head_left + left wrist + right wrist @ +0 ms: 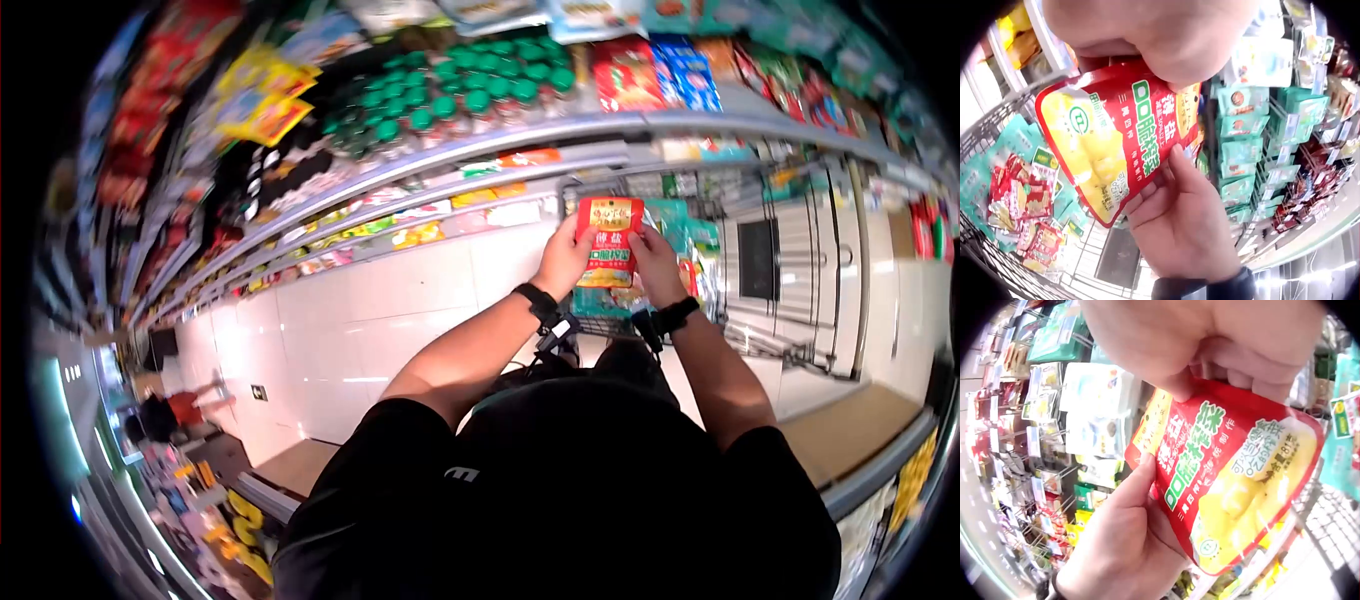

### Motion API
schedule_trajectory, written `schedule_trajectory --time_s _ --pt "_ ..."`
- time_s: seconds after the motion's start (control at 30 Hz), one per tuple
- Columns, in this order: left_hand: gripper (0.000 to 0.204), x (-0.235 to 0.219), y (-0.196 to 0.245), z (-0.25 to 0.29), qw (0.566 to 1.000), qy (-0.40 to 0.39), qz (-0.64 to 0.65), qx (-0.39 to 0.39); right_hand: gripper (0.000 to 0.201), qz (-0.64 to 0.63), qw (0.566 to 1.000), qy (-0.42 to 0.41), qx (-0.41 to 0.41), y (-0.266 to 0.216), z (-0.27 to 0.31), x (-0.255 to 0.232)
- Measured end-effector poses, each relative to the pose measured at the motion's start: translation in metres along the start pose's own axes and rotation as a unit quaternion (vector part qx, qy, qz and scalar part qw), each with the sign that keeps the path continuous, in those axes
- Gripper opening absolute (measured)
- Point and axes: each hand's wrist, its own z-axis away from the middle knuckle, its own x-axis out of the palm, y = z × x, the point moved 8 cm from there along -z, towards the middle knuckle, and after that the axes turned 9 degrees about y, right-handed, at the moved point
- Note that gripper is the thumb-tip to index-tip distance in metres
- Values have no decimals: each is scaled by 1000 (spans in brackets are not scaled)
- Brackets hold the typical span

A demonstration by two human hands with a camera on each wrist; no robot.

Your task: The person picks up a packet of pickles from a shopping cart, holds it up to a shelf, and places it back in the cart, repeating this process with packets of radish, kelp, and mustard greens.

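Observation:
A red and yellow food pouch (609, 240) is held upright over the cart in the head view, its printed front facing the camera. The left hand (566, 262) pinches one side edge of it and the right hand (656, 264) grips the opposite edge, thumbs on the front. In the left wrist view the pouch (1107, 134) hangs tilted between the left hand (1154, 37) above and the right hand (1182, 225) below. The right wrist view shows the pouch (1222, 481) between the right hand (1210, 337) and the left hand (1125, 544); some fingers are hidden behind it.
Below the hands, a wire cart (1085, 256) contains teal packets (1019, 147) and several red packets (1029, 200). Shelves with green-capped jars (475, 85) stand ahead. Hanging packets (1238, 159) line a rack. Another person (175, 412) is at the far left.

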Motion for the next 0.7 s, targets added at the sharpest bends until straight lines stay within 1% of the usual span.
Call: schedule_trajectory --time_s 0.03,0.07,0.1,0.13,0.2,0.23,0.27,0.3,0.33,0.37,0.4,0.5,0.57,0.63,0.67,0.7 --pt "26 -21 8 5 1000 27 -3 -11 24 0 1000 -22 -22 -21 4 18" --pt "26 -41 22 8 999 39 35 14 23 -53 996 -74 -15 -42 12 42" --pt "25 -53 27 12 999 48 19 14 23 -105 987 -118 3 -52 20 59" --pt "25 -65 29 15 998 58 4 14 23 -103 986 -129 -4 -58 23 71" --pt "25 -111 42 29 991 119 56 34 22 -61 972 -216 -74 -92 38 120" --pt "24 -132 48 39 988 142 65 17 22 -109 968 -224 -42 -104 50 139" --pt "24 -155 56 49 983 177 46 33 22 -141 956 -258 -19 -113 58 162" --pt "24 -191 54 64 970 229 55 52 22 -122 944 -307 -18 -125 70 199" --pt "24 -211 43 75 963 256 59 60 22 -111 937 -331 -9 -123 79 217" --pt "23 -223 54 91 961 263 87 23 22 -99 934 -343 -9 -126 89 233" --pt "24 -235 57 104 955 275 111 27 21 -77 933 -353 -13 -125 98 248" --pt "25 -276 62 141 944 309 111 26 19 -62 914 -399 -37 -121 125 296" --pt "25 -304 65 164 928 349 128 18 18 -29 909 -410 -63 -129 150 326" --pt "25 -334 70 183 917 371 142 24 18 2 906 -415 -80 -139 176 356" --pt "25 -353 72 190 912 382 151 25 19 1 901 -424 -91 -140 186 375" --pt "25 -374 78 199 907 390 153 42 20 -4 896 -433 -101 -143 197 397"
